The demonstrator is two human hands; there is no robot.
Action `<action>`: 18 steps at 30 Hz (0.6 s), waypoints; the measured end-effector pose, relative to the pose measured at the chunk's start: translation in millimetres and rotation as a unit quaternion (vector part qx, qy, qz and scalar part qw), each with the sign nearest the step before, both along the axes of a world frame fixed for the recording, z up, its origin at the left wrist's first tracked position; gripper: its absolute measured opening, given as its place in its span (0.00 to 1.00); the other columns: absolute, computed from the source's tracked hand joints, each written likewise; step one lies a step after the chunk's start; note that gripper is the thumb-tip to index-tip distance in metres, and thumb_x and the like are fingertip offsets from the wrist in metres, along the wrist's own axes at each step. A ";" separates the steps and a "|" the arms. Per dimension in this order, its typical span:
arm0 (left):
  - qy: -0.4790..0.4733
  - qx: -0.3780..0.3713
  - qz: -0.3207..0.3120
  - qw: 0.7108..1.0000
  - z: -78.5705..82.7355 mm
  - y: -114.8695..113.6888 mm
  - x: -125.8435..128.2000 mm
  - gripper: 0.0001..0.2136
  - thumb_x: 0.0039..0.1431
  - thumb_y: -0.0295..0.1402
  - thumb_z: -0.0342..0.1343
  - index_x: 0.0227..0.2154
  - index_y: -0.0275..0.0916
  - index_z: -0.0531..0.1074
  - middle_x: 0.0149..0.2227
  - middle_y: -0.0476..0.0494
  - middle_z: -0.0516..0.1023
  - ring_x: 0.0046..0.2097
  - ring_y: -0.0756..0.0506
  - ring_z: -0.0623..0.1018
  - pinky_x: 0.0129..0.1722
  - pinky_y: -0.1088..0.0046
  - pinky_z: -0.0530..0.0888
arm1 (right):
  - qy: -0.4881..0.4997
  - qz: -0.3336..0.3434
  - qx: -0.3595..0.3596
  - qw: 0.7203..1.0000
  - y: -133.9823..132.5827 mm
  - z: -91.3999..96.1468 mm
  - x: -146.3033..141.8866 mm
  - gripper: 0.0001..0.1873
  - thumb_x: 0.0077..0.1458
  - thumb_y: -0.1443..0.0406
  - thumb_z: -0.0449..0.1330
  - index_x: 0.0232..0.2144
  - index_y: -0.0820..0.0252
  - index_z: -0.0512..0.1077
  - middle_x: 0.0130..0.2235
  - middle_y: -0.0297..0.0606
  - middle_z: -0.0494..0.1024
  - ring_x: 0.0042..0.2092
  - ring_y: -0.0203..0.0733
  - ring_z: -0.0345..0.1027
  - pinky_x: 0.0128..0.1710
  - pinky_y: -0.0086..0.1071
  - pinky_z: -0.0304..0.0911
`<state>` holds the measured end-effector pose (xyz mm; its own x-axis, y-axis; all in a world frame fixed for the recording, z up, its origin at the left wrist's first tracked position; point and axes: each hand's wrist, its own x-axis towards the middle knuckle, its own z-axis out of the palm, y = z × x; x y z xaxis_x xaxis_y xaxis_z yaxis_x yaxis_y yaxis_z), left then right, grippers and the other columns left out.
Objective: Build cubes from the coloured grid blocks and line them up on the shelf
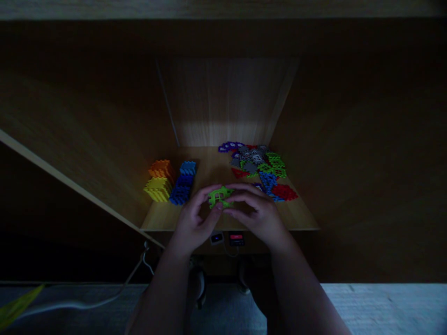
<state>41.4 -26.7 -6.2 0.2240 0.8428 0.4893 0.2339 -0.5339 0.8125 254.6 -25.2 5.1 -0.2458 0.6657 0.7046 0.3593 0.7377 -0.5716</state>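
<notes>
Green openwork piece (217, 191) sits at the centre of the frame, held up near the front edge of a wooden shelf (207, 166). Whether it is a single tile or several pressed together is hard to tell, since fingers cover parts of it and the light is dim. Both hands pinch it: the left hand (193, 223) has thumb and index finger on its left side and lower edge, and the right hand (260, 209) grips its right side with curled fingers and thumb.

The likeliest trouble is a slip. The grip looks to be mostly at the fingertips, so an uneven squeeze could twist the piece free; if it fell toward the lower edge of the frame, it could land by the small devices (236, 238) below the shelf.

Left of centre, the dark blue stack (181, 190) stands near the left hand, so a wide swing of the knuckles might topple it into the yellow stack (158, 188) just beside it. Right of centre, the loose pile (256, 160) lies jumbled and overlapping; tugging out one tile could drag toothed neighbours along.
</notes>
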 end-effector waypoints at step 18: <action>0.121 0.020 0.115 0.986 -7.1 16.3 8.2 0.19 0.65 0.27 0.61 0.57 0.43 0.71 0.54 0.39 0.81 0.57 0.38 0.81 0.61 0.54 0.77 | -0.017 -0.136 -0.110 0.984 14.9 -18.0 8.8 0.13 0.63 0.62 0.69 0.49 0.50 0.75 0.51 0.38 0.83 0.55 0.51 0.76 0.58 0.47 0.70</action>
<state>49.5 -10.4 -13.3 0.1430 0.8662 0.4789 0.5364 -0.4745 0.6980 263.4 -10.4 -12.8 -0.0583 0.8461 0.5298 0.5478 0.4708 -0.6916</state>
